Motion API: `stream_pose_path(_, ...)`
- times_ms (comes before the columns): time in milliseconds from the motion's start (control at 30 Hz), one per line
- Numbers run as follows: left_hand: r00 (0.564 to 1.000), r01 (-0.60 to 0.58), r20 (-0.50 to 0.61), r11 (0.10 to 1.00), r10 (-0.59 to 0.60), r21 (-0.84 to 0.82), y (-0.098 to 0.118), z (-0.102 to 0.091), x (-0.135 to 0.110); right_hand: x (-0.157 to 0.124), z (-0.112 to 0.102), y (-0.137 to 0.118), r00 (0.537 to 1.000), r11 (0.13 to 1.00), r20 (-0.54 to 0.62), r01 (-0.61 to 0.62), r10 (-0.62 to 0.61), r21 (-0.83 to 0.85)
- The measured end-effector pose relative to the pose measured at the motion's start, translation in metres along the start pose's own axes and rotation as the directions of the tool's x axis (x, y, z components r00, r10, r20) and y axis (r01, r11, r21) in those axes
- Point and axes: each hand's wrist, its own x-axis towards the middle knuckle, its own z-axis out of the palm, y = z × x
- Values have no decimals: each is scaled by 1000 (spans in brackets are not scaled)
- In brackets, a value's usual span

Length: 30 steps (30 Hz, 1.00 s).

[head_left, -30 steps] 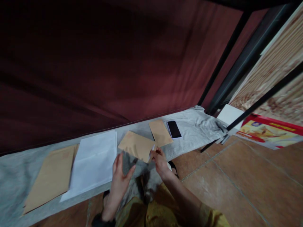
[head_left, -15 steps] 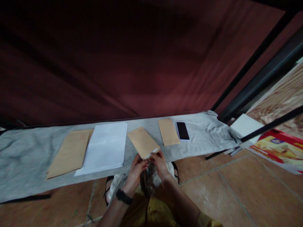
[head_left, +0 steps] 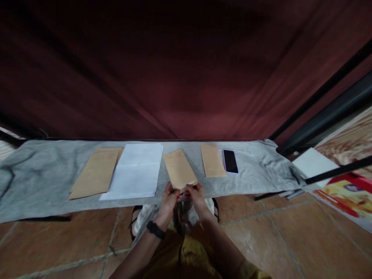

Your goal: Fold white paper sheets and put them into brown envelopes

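A small brown envelope (head_left: 179, 168) lies at a slant near the front edge of the cloth, its near end between my hands. A strip of white shows at that end; whether it is paper inside or the flap's lining, I cannot tell. My left hand (head_left: 170, 198) pinches the near left corner. Fingers of my right hand (head_left: 196, 195) are closed on the near right corner. Another brown envelope (head_left: 213, 161) lies flat to the right, apart from both hands. Left of the held envelope is a stack of white paper sheets (head_left: 135, 170).
Larger brown envelopes (head_left: 94, 172) lie at the left, partly under the white sheets. A phone (head_left: 230, 161) rests at the right on the grey cloth (head_left: 255, 166). A dark red curtain (head_left: 174, 97) hangs behind. A red and yellow box (head_left: 351, 195) stands low at the right.
The view has shifted and levelled, so the cloth's things appear a little further right. The held envelope is turned slightly more upright, with both hands still at its near end.
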Motion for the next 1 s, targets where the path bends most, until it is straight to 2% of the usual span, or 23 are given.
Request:
stream_pose_path(300, 999, 15, -32, 996, -12, 86, 4, 2, 2, 1, -2, -5, 1000, 996, 13, -23, 25, -91)
stream_pose_path(467, 998, 54, -30, 996, -52, 77, 7, -2, 1, -2, -14, -8, 998, 995, 48, -29, 34, -91)
stream_pose_path(633, 993, 114, -3, 993, -114, -16, 12, -9, -4, -5, -30, 0, 993, 964, 97, 85, -62, -254)
stream_pose_path(733, 997, 71, -5, 997, -70, 5, 13, -11, -2, -7, -40, 0, 984, 922, 78, 177, -160, -345)
stream_pose_path(800, 999, 40, -4, 999, -40, 26, 12, -12, 0, -7, -46, -3, 947, 830, 111, 319, -302, -457)
stream_pose_path(867, 1000, 27, -4, 999, -27, 45, 10, -13, 3, -5, -52, -8, 850, 614, 275, 517, -449, -596)
stream_pose_path(933, 1000, 16, -12, 997, -15, 69, 8, -12, 5, -1, -55, -11, 730, 363, 487, 670, -480, -647)
stream_pose_path(1000, 1000, 5, -17, 995, -3, 102, 7, -12, 7, 5, -56, -12, 677, 257, 595, 726, -433, -638)
